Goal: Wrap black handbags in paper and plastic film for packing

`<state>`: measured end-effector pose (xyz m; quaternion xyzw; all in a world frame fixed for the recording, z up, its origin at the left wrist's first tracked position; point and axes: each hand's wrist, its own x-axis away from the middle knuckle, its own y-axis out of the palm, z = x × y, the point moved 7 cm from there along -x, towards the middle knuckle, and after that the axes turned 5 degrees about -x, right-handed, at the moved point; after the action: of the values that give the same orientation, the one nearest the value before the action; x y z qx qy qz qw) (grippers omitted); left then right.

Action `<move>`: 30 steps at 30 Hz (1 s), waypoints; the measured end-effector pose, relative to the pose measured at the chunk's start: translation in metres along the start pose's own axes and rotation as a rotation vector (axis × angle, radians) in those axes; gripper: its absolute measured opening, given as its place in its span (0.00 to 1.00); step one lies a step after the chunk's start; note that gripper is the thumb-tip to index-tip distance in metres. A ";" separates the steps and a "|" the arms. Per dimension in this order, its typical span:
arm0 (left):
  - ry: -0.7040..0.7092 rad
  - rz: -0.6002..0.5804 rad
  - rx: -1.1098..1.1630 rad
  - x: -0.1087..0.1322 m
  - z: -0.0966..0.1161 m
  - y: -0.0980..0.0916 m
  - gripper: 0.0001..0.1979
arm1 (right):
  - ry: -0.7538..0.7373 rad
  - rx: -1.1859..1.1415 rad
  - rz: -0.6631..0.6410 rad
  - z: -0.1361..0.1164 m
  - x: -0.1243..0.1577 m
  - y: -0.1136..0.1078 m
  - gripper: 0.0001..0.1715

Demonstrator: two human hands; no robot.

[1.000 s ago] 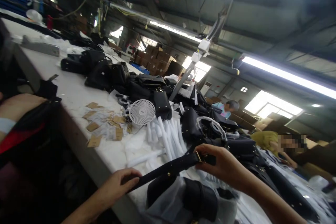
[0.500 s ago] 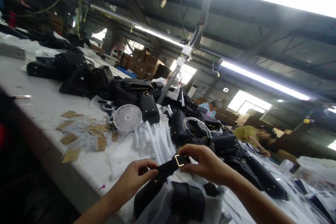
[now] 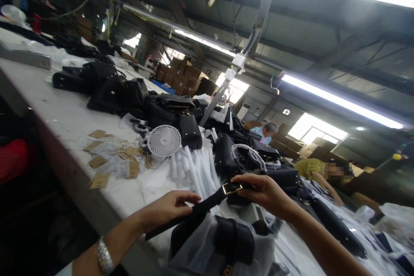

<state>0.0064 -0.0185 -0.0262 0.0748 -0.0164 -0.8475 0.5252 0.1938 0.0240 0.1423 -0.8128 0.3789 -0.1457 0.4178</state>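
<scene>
I have the long black leather strap [image 3: 207,202] stretched between both hands, above the near edge of the white desk [image 3: 64,116]; my left hand [image 3: 168,209] pinches it flat between thumb and fingers; my right hand [image 3: 268,192] is closed on the end by the square gold metal buckle [image 3: 231,188]; I judge it best to hold the strap taut and untwisted, buckle face up, clear of the black handbag in white wrapping [image 3: 233,239] just below.

Bag factory: heaped handbags [image 3: 181,114], cartons [image 3: 186,77]
</scene>
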 end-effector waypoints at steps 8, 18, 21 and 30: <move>0.010 0.052 -0.056 0.005 -0.030 -0.018 0.25 | 0.008 0.061 -0.012 0.002 0.005 -0.001 0.18; 0.003 0.144 -0.053 0.002 -0.027 -0.012 0.14 | -0.005 0.141 0.013 -0.007 0.007 -0.004 0.17; -0.010 0.161 -0.052 0.000 -0.027 -0.008 0.15 | -0.037 0.177 0.038 -0.013 0.008 -0.001 0.16; 0.005 0.160 -0.084 -0.003 -0.012 -0.002 0.15 | -0.105 0.221 -0.003 -0.017 0.011 0.004 0.18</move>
<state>0.0080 -0.0146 -0.0379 0.0532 0.0144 -0.8028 0.5937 0.1893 0.0049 0.1487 -0.7687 0.3371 -0.1443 0.5240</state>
